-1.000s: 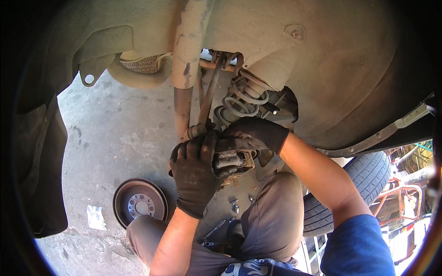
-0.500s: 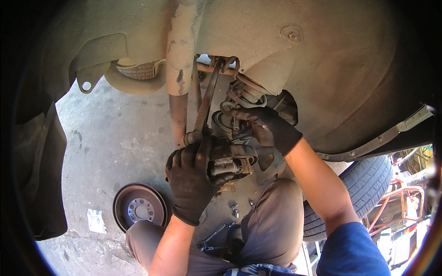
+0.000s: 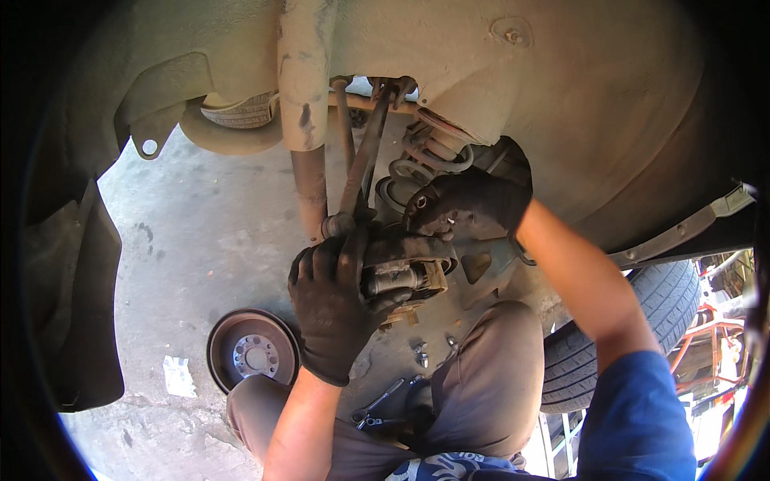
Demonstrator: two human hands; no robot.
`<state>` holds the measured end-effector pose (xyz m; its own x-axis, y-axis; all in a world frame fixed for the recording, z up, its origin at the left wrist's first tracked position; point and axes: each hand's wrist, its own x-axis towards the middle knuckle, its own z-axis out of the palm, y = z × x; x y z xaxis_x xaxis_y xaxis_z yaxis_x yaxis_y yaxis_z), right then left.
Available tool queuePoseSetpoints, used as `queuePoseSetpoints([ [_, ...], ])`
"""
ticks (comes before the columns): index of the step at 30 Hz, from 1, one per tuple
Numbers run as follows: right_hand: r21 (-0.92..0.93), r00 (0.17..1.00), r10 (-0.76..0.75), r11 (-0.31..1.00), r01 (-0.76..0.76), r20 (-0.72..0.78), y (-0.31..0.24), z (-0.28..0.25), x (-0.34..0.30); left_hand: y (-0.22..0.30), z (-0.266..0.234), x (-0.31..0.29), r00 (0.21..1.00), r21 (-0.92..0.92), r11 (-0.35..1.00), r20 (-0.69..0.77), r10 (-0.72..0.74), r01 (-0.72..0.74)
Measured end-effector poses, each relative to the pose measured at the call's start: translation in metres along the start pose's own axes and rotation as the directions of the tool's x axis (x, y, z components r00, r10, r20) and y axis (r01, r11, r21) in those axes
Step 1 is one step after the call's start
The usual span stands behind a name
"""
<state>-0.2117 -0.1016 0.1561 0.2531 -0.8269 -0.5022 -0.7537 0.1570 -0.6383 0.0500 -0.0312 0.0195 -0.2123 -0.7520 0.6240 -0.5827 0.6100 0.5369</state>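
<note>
Under the car body, my gloved left hand [image 3: 330, 293] is wrapped around the left side of the wheel hub and brake assembly [image 3: 395, 276], its thumb across the front. A cylinder and a worn metal end show on that assembly. My gloved right hand [image 3: 473, 204], right of the lower end of a coil spring [image 3: 433, 152], is closed on a small socket-like metal piece [image 3: 421, 202]. Only its round end shows; the fingers hide the rest. A suspension arm [image 3: 365, 160] runs down to a bushing just above my left hand.
A brake drum [image 3: 215, 353] lies on the floor at left, beside a clear plastic bag [image 3: 179, 376]. Wrenches [image 3: 377, 405] and small metal parts [image 3: 421, 354] lie between my legs. A tyre [image 3: 662, 313] stands at right. The wheel-arch edge [image 3: 678, 232] hangs near my right arm.
The view has shifted slightly. My right hand has turned and moved right, its fingers now curled over the metal piece, whose end faces me. The left hand keeps its hold on the assembly.
</note>
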Motion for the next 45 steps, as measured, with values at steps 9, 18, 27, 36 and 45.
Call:
queuePoseSetpoints([
  [9, -0.100, 0.898, 0.123, 0.991, -0.089, 0.423, 0.010, -0.020, 0.065, -0.001, 0.000, 0.001, 1.000, -0.032, 0.999, -0.016, 0.010, -0.011],
  [18, 0.099, 0.735, 0.289, 0.895, -0.434, 0.614, 0.016, -0.014, 0.091, -0.001, -0.001, 0.004, 1.000, -0.057, 0.998, -0.004, 0.004, -0.005],
  [27, -0.117, 0.796, 0.120, 0.991, -0.062, 0.593, 0.054, -0.016, 0.121, 0.003, -0.002, 0.007, 0.990, -0.075, 0.995, -0.133, 0.054, -0.064],
  [36, -0.162, 0.718, -0.351, 0.826, 0.539, 0.601, 0.060, -0.021, 0.096, 0.000, -0.001, 0.003, 0.993, -0.017, 0.999, -0.113, 0.045, -0.048],
  [45, -0.142, 0.686, -0.312, 0.843, 0.519, 0.657, 0.039, -0.015, 0.092, 0.000, -0.001, 0.001, 0.995, -0.004, 0.999, -0.093, 0.034, -0.034],
])
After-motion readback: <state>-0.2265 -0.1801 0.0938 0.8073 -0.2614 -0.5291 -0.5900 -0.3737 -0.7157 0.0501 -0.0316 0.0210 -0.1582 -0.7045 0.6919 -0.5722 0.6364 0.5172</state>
